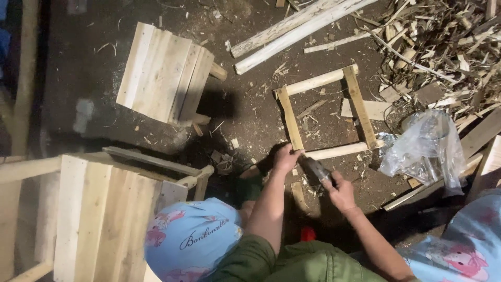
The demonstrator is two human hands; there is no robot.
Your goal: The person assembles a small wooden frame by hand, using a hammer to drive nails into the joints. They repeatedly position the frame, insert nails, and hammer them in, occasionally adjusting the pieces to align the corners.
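Four pieces of pale wood already form a square frame (327, 114) lying flat on the dark workshop floor (250, 120): two round rungs across and two flat slats down the sides. The person's left hand (286, 157) presses down on the frame's near left corner, its grip closed over the joint where slat meets the lower rung. The right hand (342, 192) is wrapped around a dark hand tool (314, 170), whose head points at that same corner; its exact kind is too dim to tell.

The frame appears to be joined at all four corners, and the work in hand looks like fastening or tidying this last near joint. Two finished slatted stools suggest what the frame is meant for: one stool (166, 73) stands well apart on the far left, a second stool (99, 214) sits just beside the person's knee. By that measure the piece is early in its making, with no seat slats and no second side visible.

Long peeled poles (297, 28) lie beyond the frame, a heap of shavings and offcuts (443, 47) fills the far right corner, and a crumpled clear plastic bag (425, 149) rests near the frame's right side.
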